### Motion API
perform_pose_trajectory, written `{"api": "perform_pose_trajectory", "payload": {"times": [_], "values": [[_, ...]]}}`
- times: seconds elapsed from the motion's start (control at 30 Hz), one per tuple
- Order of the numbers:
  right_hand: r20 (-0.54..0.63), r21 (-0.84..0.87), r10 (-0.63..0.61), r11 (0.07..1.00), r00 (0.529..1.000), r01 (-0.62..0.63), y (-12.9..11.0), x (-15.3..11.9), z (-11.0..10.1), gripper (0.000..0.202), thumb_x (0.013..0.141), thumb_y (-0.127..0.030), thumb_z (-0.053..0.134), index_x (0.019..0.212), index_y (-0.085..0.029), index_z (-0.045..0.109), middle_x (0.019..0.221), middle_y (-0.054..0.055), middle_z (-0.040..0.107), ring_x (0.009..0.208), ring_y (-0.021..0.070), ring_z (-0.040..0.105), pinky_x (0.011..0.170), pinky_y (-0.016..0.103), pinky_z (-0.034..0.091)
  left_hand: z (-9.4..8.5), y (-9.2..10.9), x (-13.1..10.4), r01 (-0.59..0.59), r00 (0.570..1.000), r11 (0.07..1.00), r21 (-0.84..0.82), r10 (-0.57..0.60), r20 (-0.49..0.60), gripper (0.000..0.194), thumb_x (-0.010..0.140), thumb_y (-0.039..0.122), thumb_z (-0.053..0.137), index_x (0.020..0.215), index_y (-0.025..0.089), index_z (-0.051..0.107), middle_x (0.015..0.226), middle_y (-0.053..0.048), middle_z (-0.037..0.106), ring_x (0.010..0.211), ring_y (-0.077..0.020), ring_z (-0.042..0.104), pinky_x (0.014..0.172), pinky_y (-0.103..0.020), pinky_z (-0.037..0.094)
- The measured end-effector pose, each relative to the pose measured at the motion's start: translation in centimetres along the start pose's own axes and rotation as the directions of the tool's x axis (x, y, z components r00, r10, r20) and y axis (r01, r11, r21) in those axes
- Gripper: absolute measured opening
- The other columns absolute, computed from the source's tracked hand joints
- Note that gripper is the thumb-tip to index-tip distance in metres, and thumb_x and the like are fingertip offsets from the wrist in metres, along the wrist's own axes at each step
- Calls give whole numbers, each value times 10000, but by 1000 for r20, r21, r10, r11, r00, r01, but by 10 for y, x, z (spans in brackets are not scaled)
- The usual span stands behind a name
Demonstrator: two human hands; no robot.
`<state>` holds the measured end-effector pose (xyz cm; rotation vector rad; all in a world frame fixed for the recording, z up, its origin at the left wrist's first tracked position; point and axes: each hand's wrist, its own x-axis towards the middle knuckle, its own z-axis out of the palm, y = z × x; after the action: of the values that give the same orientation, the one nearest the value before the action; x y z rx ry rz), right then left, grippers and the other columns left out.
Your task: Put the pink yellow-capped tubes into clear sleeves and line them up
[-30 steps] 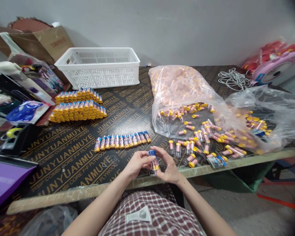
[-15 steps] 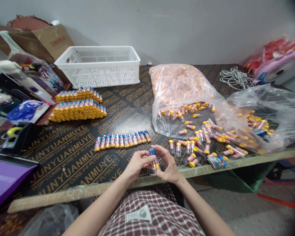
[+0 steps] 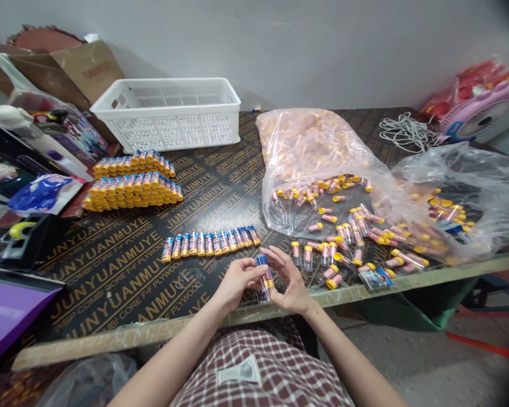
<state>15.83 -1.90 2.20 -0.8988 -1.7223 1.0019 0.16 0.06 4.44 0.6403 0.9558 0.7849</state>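
Observation:
Near the table's front edge I hold a small clear plastic tube (image 3: 264,291) with a yellow cap and a blue printed label around part of it. My left hand (image 3: 240,281) pinches the blue label side between thumb and fingers. With its thumb by the yellow cap, my right hand (image 3: 290,285) curls around the other side of the tube. Just beyond lies a row of labelled tubes (image 3: 210,244), blue at the far ends and yellow at the near ends. To the right, loose unlabelled tubes (image 3: 324,254) with pink contents and yellow caps lie scattered.
A large clear bag (image 3: 314,138) full of tubes lies behind, its mouth toward me. Stacked labelled tubes (image 3: 136,189) stand at left, before a white basket (image 3: 182,127). A purple dustpan-like object (image 3: 17,311) is at the left edge; a pink fan (image 3: 483,116) sits at right.
Both hands stay almost in the same place around the tube. The blue label sits slightly differently between my fingers, and the view has shifted slightly.

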Motion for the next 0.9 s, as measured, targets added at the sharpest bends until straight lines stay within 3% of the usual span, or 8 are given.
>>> {"api": "perform_pose_trajectory", "payload": {"times": [0.1, 0.2, 0.33, 0.43, 0.53, 0.63, 0.77, 0.9], "values": [[-34, -222, 32, 974, 999, -38, 11, 9, -17, 850, 689, -206, 648, 1410, -245, 198, 1421, 100, 340, 1251, 256, 420, 1046, 449, 353, -9, 11, 21, -110, 993, 982, 155, 116, -28, 297, 628, 365, 732, 736, 110, 625, 693, -42, 646, 599, -117, 581, 572, -225, 448], [-235, -522, 58, 834, 970, -177, 36, 19, -39, 673, 742, -304, 640, 1345, -236, 349, 1313, 103, 448, 1211, 269, 430, 1015, 476, 348, -19, 26, 54, -184, 955, 874, 450, 267, -128, 267, 655, 359, 693, 754, 122, 618, 621, -27, 619, 548, -122, 548, 523, -220, 395], [-347, -736, 109, 584, 931, -343, 68, 23, -61, 400, 788, -332, 579, 1158, -181, 559, 1088, 121, 563, 1034, 281, 521, 874, 450, 413, -25, 40, 94, -83, 844, 529, 845, 488, -223, 452, 621, 295, 716, 1022, 157, 562, 591, 18, 587, 604, -167, 569, 585, -246, 390], [-342, -762, 109, 549, 933, -344, 76, 19, -66, 344, 808, -334, 547, 1113, -182, 590, 1027, 110, 583, 977, 271, 533, 820, 414, 412, -24, 44, 106, 1, 851, 301, 954, 501, -159, 501, 665, 346, 689, 1106, 175, 522, 663, -12, 621, 704, -204, 602, 632, -263, 386], [-333, -783, 116, 519, 936, -343, 75, 15, -66, 324, 817, -343, 536, 1095, -189, 599, 1020, 97, 589, 964, 256, 528, 806, 382, 389, -20, 45, 97, 38, 847, 162, 986, 518, -118, 498, 724, 462, 629, 1122, 186, 516, 710, -41, 641, 750, -227, 612, 633, -270, 372], [-332, -804, 131, 478, 934, -353, 73, 16, -67, 334, 819, -360, 536, 1101, -189, 595, 1015, 94, 592, 957, 255, 512, 809, 375, 354, -15, 36, 75, 8, 841, 105, 994, 538, -64, 372, 789, 515, 536, 978, 199, 590, 731, -47, 649, 731, -203, 606, 626, -261, 356], [-330, -835, 151, 415, 932, -363, 71, 21, -70, 359, 797, -394, 564, 1081, -180, 607, 946, 108, 596, 957, 292, 469, 808, 406, 303, -15, 5, 44, -79, 956, 83, 993, 289, 52, 301, 707, 499, 639, 691, 198, 632, 709, -33, 654, 680, -182, 587, 592, -250, 337], [-291, -848, 178, 407, 940, -340, 72, 27, -69, 263, 796, -360, 569, 984, -192, 643, 885, 101, 611, 919, 286, 469, 779, 396, 288, -22, -25, 33, -59, 976, 153, 986, 218, 24, 173, 652, 350, 720, 693, 200, 647, 723, -16, 664, 701, -175, 581, 607, -245, 340]]}}
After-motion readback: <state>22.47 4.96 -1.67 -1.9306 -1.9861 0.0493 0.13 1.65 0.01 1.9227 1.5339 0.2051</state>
